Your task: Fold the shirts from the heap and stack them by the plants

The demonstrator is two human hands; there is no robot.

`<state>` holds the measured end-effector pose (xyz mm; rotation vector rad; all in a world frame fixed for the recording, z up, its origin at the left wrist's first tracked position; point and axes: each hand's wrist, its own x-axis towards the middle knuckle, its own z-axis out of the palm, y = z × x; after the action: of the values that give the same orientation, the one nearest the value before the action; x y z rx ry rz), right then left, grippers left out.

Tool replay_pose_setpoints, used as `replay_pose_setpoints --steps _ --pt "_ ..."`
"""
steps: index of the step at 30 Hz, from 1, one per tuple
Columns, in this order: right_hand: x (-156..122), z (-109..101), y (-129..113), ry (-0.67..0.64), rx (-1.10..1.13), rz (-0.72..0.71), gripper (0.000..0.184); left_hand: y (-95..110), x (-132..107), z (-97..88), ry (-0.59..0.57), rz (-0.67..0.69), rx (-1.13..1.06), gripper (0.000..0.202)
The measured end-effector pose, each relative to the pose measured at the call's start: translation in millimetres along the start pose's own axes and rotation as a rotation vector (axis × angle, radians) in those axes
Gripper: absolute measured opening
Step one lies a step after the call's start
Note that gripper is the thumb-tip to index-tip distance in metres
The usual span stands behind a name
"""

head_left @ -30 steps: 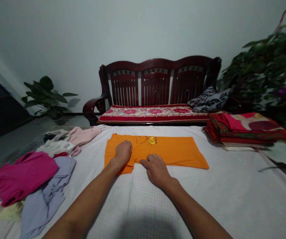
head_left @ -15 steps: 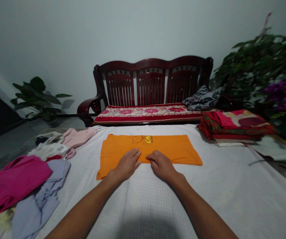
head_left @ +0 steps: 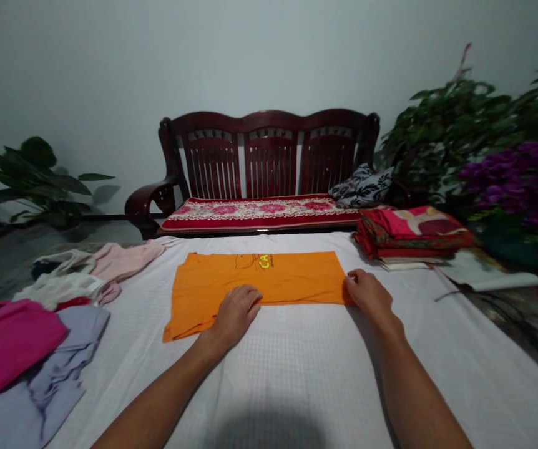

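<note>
An orange T-shirt with a dark line drawing and yellow letters lies folded into a long strip on the white cloth. My left hand rests on its near edge, left of the middle, fingers stretched out over the fabric. At the strip's right end, my right hand has its fingers curled around the hem and pinches it. The fingertips are partly hidden by the hand.
Loose clothes, among them a magenta garment and a lavender garment, lie at the left. A stack of folded red cloths sits at the back right. Behind stands a dark wooden bench; purple flowers are at the right.
My right hand has moved from the middle of the near edge to the T-shirt's right end and taken hold there. The left hand stays on the fabric. The view has turned slightly right.
</note>
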<state>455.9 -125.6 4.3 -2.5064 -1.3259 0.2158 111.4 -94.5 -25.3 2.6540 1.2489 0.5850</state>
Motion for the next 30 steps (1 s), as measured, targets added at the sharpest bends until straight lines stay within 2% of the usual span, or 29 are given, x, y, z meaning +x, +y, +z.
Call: replay_pose_setpoints --steps 3,5,9,12,19,25,27,30 --pt "3 -4 9 -0.156 0.039 0.084 0.037 -2 -2 9.7 0.031 -0.007 -0.006 0.019" --pt "4 -4 11 -0.192 0.048 0.082 0.035 -4 -4 13.9 0.057 -0.012 -0.007 0.02" --pt "1 -5 9 -0.12 0.056 0.058 0.022 -5 -5 16.0 0.094 -0.028 -0.009 0.02" --pt "-3 -9 4 -0.053 0.056 0.05 0.02 -3 -5 15.3 0.102 -0.051 -0.004 0.017" --pt "-3 -7 1 -0.129 0.001 0.092 0.043 -1 -5 14.0 0.081 -0.053 0.022 0.018" --pt "5 3 15 -0.157 0.062 0.08 0.039 -1 -9 15.9 0.023 -0.064 0.138 0.034" --pt "4 3 16 -0.108 0.051 0.059 0.039 0 -9 12.6 -0.005 -0.088 0.136 0.036" --pt "-7 2 8 0.096 0.001 -0.052 0.035 7 0 1.7 -0.033 -0.133 0.071 0.03"
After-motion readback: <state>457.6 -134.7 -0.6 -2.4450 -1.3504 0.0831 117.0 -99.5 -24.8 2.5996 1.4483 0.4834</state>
